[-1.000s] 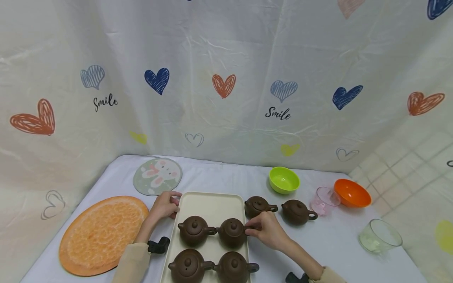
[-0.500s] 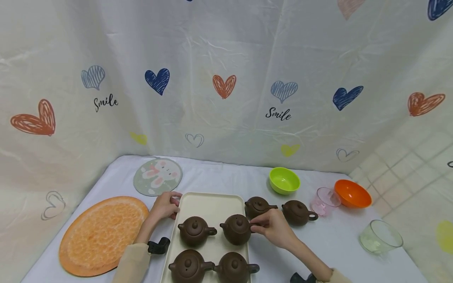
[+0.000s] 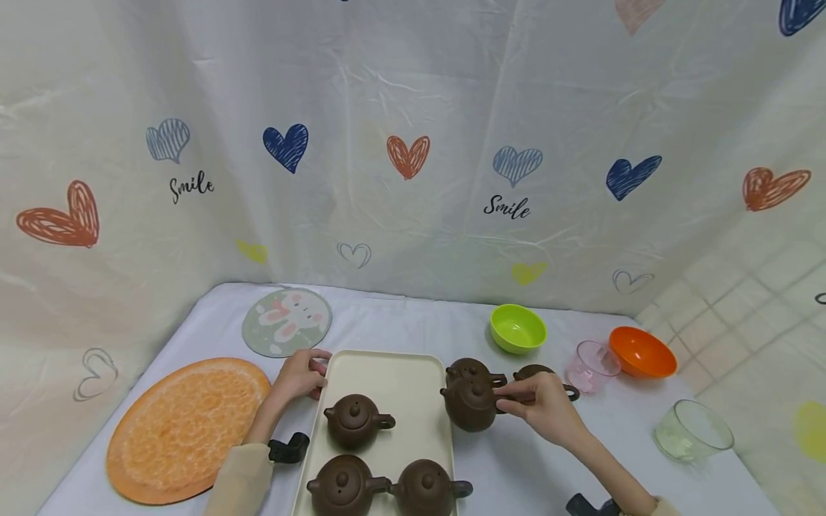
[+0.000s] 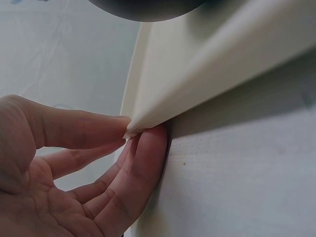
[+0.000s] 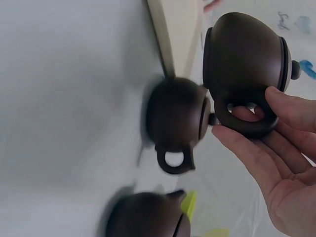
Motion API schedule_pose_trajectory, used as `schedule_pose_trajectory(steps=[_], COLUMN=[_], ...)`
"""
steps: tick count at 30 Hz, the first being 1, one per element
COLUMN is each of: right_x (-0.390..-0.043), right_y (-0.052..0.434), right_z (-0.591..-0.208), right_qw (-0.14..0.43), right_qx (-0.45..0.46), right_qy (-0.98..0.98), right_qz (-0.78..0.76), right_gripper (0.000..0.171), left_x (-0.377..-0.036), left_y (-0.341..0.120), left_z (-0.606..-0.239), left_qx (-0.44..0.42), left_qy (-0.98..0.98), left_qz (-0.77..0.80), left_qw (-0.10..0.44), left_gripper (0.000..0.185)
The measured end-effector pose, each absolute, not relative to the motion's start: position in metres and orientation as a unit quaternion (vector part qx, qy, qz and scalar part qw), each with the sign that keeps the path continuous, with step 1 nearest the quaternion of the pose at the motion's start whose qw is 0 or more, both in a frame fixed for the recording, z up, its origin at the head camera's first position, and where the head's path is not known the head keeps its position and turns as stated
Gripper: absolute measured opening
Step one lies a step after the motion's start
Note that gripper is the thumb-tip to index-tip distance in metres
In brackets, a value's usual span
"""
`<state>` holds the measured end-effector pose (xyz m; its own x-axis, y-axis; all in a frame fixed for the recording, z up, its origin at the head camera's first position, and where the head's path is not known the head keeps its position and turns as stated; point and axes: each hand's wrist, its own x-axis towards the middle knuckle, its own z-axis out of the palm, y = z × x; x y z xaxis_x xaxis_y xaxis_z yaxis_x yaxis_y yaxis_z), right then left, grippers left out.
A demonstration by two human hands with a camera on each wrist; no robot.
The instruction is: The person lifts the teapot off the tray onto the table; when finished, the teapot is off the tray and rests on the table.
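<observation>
1. Dark brown, round-bellied teapot (image 3: 471,410): the right hand (image 3: 542,412) pinches its looped handle, holding it raised at the right edge of the tray (image 3: 387,373).
2. Cream, shallow and rectangular, the tray has its thin left rim pinched by the left hand (image 3: 302,374).
3. Three matching teapots (image 3: 355,424) stand on the tray; two more teapots (image 3: 474,370) sit right of it.
4. Left of the tray lies a crusty-textured orange disc (image 3: 190,430); well right, a glossy orange bowl (image 3: 642,352).
</observation>
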<state>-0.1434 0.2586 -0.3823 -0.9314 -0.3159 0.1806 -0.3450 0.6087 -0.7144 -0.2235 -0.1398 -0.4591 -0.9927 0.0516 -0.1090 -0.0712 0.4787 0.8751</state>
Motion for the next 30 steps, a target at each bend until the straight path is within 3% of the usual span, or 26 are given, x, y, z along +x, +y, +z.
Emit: schedule_pose_trajectory(steps=[30], right_x=[-0.123], right_y=[0.374], right_z=[-0.402], right_qw=[-0.012], right_qx=[0.188], right_qy=[-0.906], right_qz=[0.38], right_gripper=[0.018], left_x=[-0.226], left_y=[-0.14], left_z=[-0.462], left_qx=[-0.012], left_qy=[0.859], left_qz=[0.509], left_qw=[0.059], left_gripper=[0.047])
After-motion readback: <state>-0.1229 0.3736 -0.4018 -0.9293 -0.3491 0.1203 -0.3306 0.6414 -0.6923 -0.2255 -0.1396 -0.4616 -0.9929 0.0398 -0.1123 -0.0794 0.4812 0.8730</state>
